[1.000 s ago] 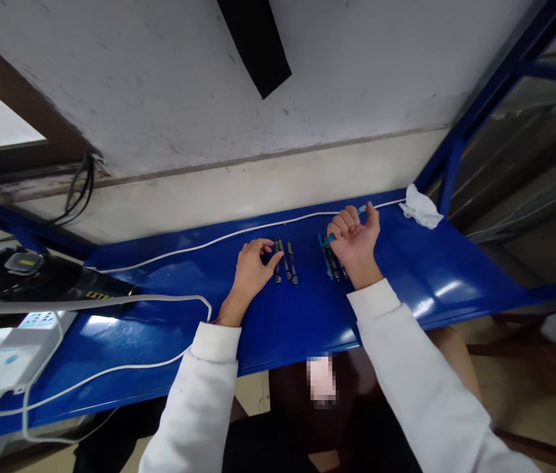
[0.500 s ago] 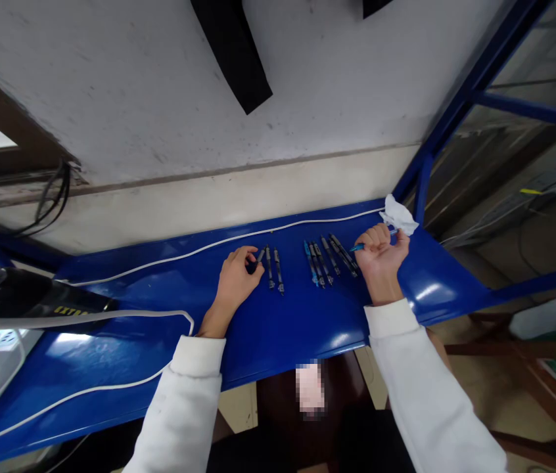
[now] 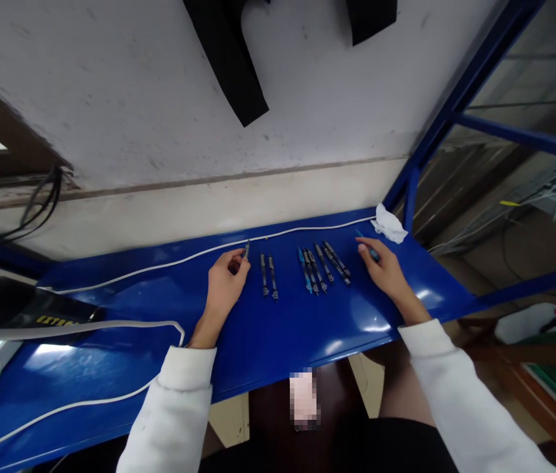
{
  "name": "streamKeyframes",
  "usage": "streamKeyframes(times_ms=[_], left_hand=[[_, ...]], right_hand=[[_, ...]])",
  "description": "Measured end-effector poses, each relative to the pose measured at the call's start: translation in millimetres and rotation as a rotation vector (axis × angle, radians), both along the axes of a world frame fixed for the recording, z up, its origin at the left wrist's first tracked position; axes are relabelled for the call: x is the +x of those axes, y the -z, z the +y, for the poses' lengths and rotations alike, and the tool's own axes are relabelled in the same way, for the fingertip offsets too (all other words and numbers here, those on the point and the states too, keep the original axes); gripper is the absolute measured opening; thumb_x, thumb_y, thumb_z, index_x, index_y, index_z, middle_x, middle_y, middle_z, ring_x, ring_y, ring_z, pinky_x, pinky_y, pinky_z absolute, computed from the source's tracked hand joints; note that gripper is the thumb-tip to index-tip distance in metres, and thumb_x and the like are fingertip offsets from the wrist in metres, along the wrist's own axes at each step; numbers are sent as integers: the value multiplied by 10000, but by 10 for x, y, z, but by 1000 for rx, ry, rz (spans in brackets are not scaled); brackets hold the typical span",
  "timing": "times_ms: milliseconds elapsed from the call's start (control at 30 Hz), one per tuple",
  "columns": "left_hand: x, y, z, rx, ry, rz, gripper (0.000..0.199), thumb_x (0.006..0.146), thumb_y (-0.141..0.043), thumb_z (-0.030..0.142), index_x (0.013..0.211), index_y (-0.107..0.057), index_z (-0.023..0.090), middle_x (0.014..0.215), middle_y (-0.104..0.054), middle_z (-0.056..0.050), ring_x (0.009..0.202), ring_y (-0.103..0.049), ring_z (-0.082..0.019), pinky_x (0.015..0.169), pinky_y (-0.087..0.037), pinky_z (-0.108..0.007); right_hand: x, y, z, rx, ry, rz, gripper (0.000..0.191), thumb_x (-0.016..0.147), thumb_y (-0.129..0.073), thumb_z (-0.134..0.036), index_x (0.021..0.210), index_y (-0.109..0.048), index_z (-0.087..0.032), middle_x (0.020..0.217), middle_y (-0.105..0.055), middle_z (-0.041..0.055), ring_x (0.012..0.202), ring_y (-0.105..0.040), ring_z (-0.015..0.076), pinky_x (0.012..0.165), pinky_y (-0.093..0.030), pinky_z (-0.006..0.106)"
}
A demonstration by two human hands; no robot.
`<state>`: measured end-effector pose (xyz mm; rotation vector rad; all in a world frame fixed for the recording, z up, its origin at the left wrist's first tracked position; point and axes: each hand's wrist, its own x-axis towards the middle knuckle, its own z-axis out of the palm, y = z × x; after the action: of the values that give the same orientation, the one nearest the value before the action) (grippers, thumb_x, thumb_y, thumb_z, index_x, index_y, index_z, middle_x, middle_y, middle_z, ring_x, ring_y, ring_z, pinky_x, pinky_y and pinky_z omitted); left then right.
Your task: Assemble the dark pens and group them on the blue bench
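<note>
1. Left hand (image 3: 226, 279) pinches a dark pen (image 3: 246, 250), toward the far edge.
2. Right hand (image 3: 384, 266) grips a blue pen (image 3: 374, 255), nearer the table's (image 3: 268, 341) right edge.
3. Other pens (image 3: 310, 271) lie between, nearer the far edge.

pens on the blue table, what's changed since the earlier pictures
The left hand took one dark pen from three and moved it left, leaving two dark pens. The right hand, still holding a blue pen, moved right and rotated. The tissue stayed.
</note>
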<state>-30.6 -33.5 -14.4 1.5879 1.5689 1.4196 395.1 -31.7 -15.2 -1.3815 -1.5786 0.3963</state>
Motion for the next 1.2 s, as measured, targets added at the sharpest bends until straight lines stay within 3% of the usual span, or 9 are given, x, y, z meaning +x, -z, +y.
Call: streamKeyframes(times_ms=[133, 267, 400, 500, 600, 733, 933, 1033, 1200], left_hand=[[11, -51, -7, -14, -21, -249, 349, 906, -865, 413, 1156, -872, 170, 848, -759, -25, 688, -583, -177, 684, -431, -310], [30, -62, -10, 3, -32, -319, 307, 897, -889, 389, 1120, -870, 178, 803, -727, -9, 669, -559, -172, 662, -419, -304], [58, -76, -22, -4, -19, -335, 311, 911, -879, 402, 1136, -866, 188, 849, -749, -21, 704, -590, -176, 680, -449, -302], [77, -101, -39, -14, -28, -317, 305, 931, -856, 401, 1154, -865, 194, 871, -759, -25, 730, -602, -176, 697, -469, -302], [83, -125, -63, -6, -38, -304, 272, 954, -841, 390, 1152, -864, 206, 854, -736, -17, 732, -593, -173, 688, -468, -298], [77, -145, -96, 1, -41, -361, 235, 993, -842, 399, 1168, -862, 245, 849, -708, -5, 673, -551, -158, 639, -435, -300], [108, -202, -151, -1, -33, -439, 208, 1018, -832, 389, 1167, -842, 245, 884, -706, -6, 699, -571, -150, 648, -453, -294], [155, -260, -195, -21, -15, -429, 192, 1037, -792, 380, 1154, -822, 231, 839, -708, -1, 722, -615, -147, 680, -477, -284], [240, -313, -247, -28, 93, -465, 176, 1043, -770, 367, 1156, -758, 233, 840, -708, 15, 723, -708, -147, 689, -524, -286]], right_hand=[[-96, 38, -142, -37, -88, -473, 625, 1108, -603, -725, 1458, -803, -247, 1228, -792, 183, 1138, -725, 399, 1039, -550, 601], [34, -15, -87, -16, -147, -462, 489, 1172, -536, -602, 1442, -792, -285, 1224, -810, 159, 1151, -755, 371, 1044, -570, 564], [621, -61, 371, 96, 184, -377, 485, 1086, -590, -592, 1308, -775, -202, 1259, -787, 229, 1192, -745, 400, 1093, -589, 592], [1085, -71, 780, -43, 356, -416, 502, 1000, -674, -582, 1253, -762, -158, 1314, -766, 287, 1292, -702, 448, 1119, -572, 621], [1335, -81, 1014, -224, 325, -390, 377, 889, -824, -545, 1047, -753, -210, 1171, -806, 230, 1135, -733, 422, 1029, -588, 584], [1381, -108, 981, -206, 385, -257, 342, 901, -858, -569, 879, -692, -271, 902, -767, 147, 818, -668, 285, 865, -544, 525], [1072, -145, 188, -121, 258, 323, 416, 891, -839, -740, 912, -707, -347, 934, -756, 135, 824, -764, 309, 754, -629, 540], [657, -161, -584, -250, 239, 517, 333, 834, -902, -634, 1059, -822, -403, 1133, -830, 131, 999, -825, 375, 831, -711, 566], [-308, -199, -1912, -595, 426, 983, 666, 607, -1068, -526, 1229, -891, -366, 1322, -879, 90, 1150, -862, 371, 863, -756, 422]])
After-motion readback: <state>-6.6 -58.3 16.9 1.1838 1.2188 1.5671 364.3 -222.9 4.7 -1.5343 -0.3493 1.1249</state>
